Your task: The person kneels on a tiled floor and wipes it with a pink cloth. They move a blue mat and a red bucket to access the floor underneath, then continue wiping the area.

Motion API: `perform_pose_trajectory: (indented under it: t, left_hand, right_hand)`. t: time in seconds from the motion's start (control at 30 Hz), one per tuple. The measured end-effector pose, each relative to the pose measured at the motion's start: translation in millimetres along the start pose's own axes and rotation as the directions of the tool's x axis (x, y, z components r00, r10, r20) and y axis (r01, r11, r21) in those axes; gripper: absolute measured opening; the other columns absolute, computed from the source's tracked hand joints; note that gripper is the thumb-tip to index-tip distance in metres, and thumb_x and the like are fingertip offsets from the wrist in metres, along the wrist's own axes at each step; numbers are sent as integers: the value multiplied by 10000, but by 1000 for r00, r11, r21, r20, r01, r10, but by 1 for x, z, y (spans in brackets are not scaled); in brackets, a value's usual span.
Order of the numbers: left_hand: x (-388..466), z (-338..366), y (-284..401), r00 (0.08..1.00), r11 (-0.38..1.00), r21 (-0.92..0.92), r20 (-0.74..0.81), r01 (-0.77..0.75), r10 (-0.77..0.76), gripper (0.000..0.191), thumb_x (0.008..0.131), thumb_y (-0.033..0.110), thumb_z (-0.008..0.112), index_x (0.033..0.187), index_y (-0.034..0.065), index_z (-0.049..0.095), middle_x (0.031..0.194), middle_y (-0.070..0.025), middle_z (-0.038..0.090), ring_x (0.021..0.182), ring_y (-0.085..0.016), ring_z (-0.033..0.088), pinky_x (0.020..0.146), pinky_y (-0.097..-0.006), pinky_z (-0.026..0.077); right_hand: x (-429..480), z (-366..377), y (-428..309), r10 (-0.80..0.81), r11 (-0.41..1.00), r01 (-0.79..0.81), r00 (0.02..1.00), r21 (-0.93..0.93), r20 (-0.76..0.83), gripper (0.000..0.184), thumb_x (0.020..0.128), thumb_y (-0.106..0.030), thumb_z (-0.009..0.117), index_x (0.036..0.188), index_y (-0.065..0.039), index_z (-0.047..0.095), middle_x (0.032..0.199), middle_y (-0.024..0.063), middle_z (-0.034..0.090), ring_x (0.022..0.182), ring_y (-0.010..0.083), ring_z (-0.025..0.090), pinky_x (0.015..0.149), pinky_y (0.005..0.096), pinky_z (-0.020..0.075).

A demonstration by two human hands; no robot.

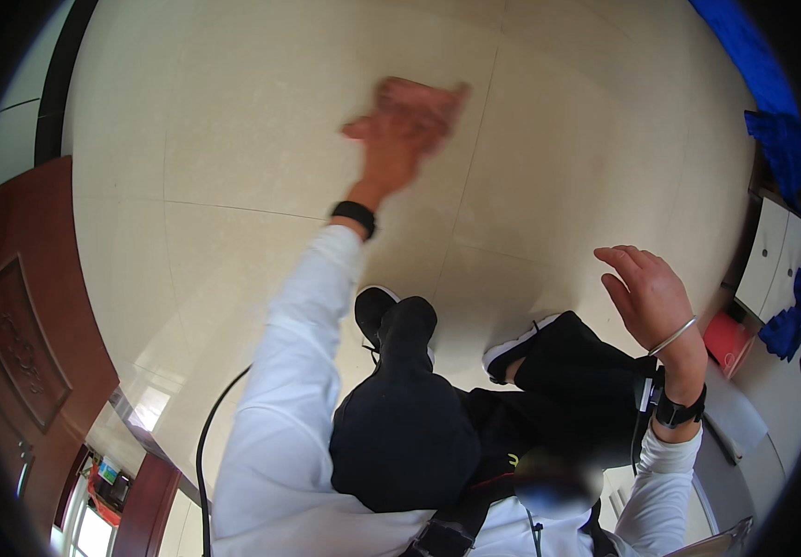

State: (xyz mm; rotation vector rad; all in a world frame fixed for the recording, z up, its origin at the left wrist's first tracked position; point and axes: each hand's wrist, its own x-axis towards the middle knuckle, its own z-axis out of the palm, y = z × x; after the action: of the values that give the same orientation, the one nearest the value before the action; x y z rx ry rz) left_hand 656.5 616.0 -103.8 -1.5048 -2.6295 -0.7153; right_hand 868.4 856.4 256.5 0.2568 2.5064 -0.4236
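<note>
My left hand (pixel 395 150) reaches out over the tiled floor (pixel 268 118), its wrist in a black band. Under and around its fingers is a reddish-pink cloth (pixel 411 94). Motion blur hides how the fingers lie on it, and the cloth seems to be against the floor. To the right, my right hand (pixel 651 296) hangs above the floor beside my right leg. It holds nothing; the thumb stands apart from the bent fingers. A silver bangle and a black wrist strap are on that arm.
My bent legs and black shoes (pixel 374 310) are below the hands. A brown carved door (pixel 24 334) stands at left, with a black cable (pixel 201 445) nearer me. Along the right are a white drawer cabinet (pixel 766 261), blue fabric (pixel 783 150) and a red container (pixel 726 342).
</note>
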Motion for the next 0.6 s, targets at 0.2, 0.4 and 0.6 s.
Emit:
perform_pose_trajectory:
  t: [0.2, 0.4, 0.6]
  left_hand:
    - [-21, 43, 168, 891, 901, -210, 178, -381, 418, 396, 855, 291, 638, 1245, 266, 702, 1419, 4, 565, 1470, -270, 353, 1188, -617, 203]
    - [-76, 14, 156, 829, 806, -567, 362, -168, 427, 446, 724, 269, 753, 1168, 229, 730, 1366, -24, 593, 1418, -251, 426, 1202, -504, 248]
    - [-184, -66, 23, 910, 912, -403, 403, 80, 99, 39, 631, 194, 769, 650, 196, 735, 1118, -49, 660, 1253, -303, 532, 1135, -492, 353]
  right_hand:
    - [-5, 1, -2, -18, 1000, 18, 999, 15, -27, 281, 922, -84, 651, 1201, -51, 652, 1141, 149, 690, 1056, 364, 642, 927, 436, 519]
    - [2, 5, -4, -50, 999, 51, 998, 18, -30, 280, 907, -87, 657, 1185, -55, 653, 1106, 157, 690, 1022, 369, 642, 905, 446, 518]
    - [12, 1, -1, 38, 999, -38, 999, 4, 19, 296, 937, -68, 638, 1233, -68, 645, 1180, 167, 677, 1078, 384, 632, 923, 443, 521]
